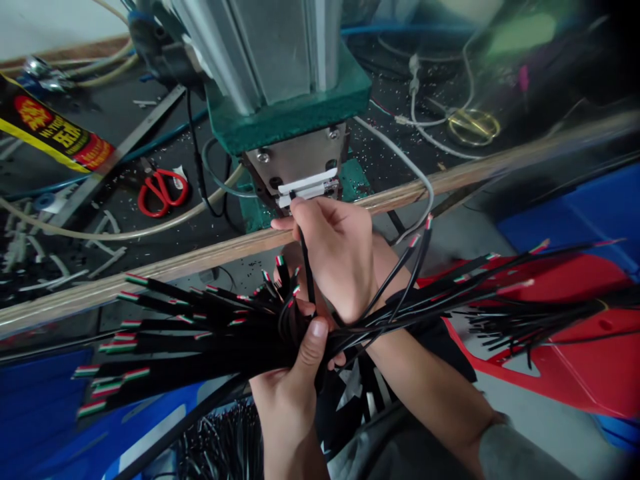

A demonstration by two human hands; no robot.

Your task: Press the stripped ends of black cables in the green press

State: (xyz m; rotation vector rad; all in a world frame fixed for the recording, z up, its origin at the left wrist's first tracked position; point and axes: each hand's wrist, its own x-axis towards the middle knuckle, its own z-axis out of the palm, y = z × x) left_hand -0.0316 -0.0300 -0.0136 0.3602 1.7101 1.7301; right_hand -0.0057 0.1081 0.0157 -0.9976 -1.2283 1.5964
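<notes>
My left hand (295, 393) is wrapped round a thick bundle of black cables (215, 347). Their left ends are stripped, with red, white and green wire tips fanned out. Between the thumb and fingers of my right hand (335, 247) is the end of a single black cable (307, 267), held at the slot of the stripping machine (300, 167). The cable's very tip is partly hidden by the fingers and the slot. Two white strips edge that slot. More cables run from the bundle to the right, below my right wrist.
Red-handled scissors (163, 192) and a black and yellow packet (55, 127) lie on the bench left of the machine. A wooden edge (150, 267) borders the bench. A red plastic stool (565, 333) bearing cables stands at the right. Hoses and scraps litter the bench.
</notes>
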